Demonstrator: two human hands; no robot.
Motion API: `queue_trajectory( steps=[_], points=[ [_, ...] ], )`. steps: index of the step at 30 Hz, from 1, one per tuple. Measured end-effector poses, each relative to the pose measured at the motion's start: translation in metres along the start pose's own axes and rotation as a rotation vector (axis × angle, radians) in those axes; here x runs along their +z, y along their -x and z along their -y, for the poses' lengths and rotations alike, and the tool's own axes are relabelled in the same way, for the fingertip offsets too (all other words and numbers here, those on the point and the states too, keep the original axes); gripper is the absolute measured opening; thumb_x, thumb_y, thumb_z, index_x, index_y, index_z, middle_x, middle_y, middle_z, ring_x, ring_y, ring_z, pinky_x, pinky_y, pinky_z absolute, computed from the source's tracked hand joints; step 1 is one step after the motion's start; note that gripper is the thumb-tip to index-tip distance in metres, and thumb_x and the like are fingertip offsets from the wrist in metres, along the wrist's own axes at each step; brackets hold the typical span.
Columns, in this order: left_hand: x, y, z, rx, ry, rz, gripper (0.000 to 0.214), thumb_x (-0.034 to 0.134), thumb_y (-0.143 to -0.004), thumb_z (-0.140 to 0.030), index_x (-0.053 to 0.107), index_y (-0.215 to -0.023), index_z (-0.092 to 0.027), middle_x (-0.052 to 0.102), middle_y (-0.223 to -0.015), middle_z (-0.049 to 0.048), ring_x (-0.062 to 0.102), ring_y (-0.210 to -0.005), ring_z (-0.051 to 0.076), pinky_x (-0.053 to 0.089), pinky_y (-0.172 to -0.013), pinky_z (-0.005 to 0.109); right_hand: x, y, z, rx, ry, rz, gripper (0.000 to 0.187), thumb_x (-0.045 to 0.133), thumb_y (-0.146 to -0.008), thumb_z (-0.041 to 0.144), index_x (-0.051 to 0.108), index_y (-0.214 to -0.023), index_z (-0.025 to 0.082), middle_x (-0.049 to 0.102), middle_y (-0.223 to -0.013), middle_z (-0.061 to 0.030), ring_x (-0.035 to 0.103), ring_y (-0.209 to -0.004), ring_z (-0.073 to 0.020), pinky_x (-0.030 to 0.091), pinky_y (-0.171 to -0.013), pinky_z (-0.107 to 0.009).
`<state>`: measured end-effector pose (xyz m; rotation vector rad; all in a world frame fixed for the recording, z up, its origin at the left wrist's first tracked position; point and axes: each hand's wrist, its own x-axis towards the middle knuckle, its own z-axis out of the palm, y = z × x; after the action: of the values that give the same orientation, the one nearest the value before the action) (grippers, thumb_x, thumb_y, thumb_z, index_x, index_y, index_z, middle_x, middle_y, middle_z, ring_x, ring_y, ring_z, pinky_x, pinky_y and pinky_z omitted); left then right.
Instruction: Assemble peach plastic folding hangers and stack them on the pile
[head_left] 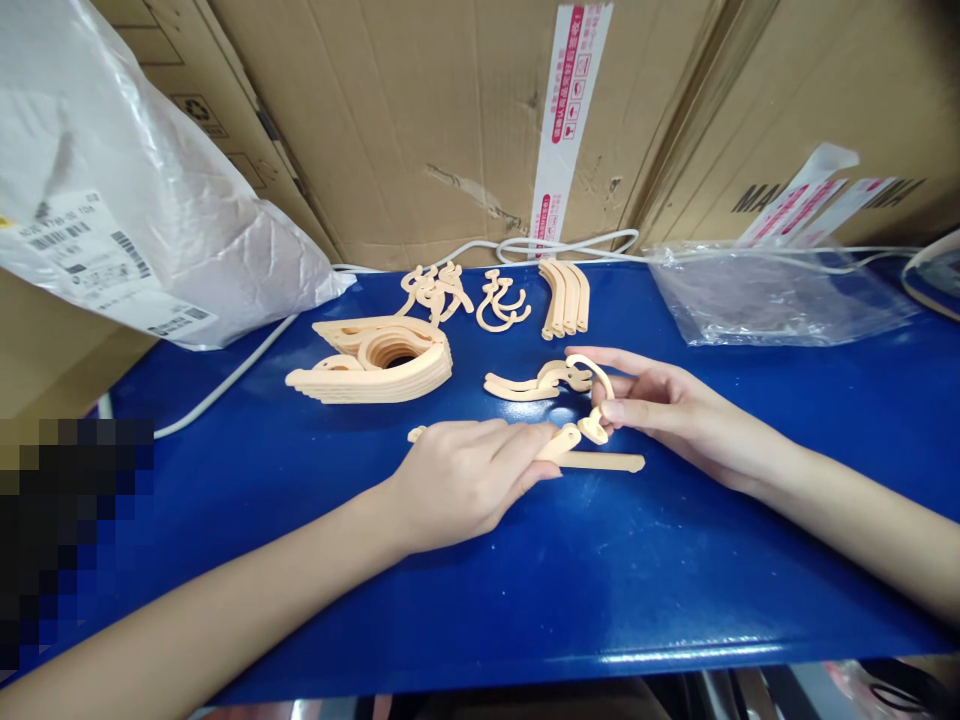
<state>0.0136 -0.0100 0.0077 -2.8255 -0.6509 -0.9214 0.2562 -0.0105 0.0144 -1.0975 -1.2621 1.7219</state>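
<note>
My left hand [465, 475] is closed around a cream plastic hanger arm [562, 441], whose holed end sticks out past the fingertips. A straight cream bar [607, 461] extends to the right beneath that hand; how the two pieces meet is hidden by my fingers. Between thumb and fingers, my right hand [675, 412] pinches a curved hanger hook [593, 429] by its stem. The hook's round base is close beside the holed end; I cannot tell whether they touch. Just behind both hands lies a folded cream hanger piece [525, 388].
A stack of cream hanger parts [375, 380] lies back left on the blue table [570, 590]. Loose hooks [499, 305] and several curved arms [564, 298] are farther back. A clear plastic bag [757, 295], white cable [232, 375], padded mailer [150, 200] and cardboard boxes [420, 110] surround them.
</note>
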Motion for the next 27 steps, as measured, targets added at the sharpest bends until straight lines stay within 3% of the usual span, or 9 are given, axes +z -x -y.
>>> queue_trajectory(
  steps=[7,14,27],
  points=[
    [0.0007,0.0002,0.0006,0.008,0.004,0.009,0.027,0.040,-0.102,-0.030,0.060,-0.101,-0.012,0.065,-0.068,-0.0017,0.063,-0.057,0.012,0.045,-0.051,0.023,0.0011,-0.0017,-0.0011,-0.030,0.010,0.031,0.052,0.074,-0.081,0.025,0.057,-0.129,0.032,0.068,-0.087,0.0039,0.062,-0.078,-0.0069,0.049,-0.077,-0.020],
    [-0.0009,-0.0014,-0.0011,0.026,-0.022,0.007,0.030,0.040,-0.103,-0.031,0.063,-0.096,-0.012,0.065,-0.066,-0.0017,0.062,-0.055,0.011,0.042,-0.048,0.023,0.0031,-0.0001,0.0014,-0.054,0.058,0.038,0.055,0.075,-0.080,0.023,0.054,-0.130,0.030,0.063,-0.080,0.0061,0.061,-0.073,-0.0070,0.050,-0.074,-0.021],
    [-0.0017,0.0001,-0.0003,0.053,-0.075,0.003,0.033,0.039,-0.103,-0.032,0.063,-0.094,-0.012,0.066,-0.066,-0.0010,0.062,-0.054,0.011,0.044,-0.048,0.023,0.0083,0.0046,-0.0001,-0.061,0.172,-0.033,0.058,0.075,-0.079,0.031,0.050,-0.131,0.028,0.062,-0.079,0.0037,0.062,-0.075,-0.0117,0.050,-0.070,-0.025]
  ],
)
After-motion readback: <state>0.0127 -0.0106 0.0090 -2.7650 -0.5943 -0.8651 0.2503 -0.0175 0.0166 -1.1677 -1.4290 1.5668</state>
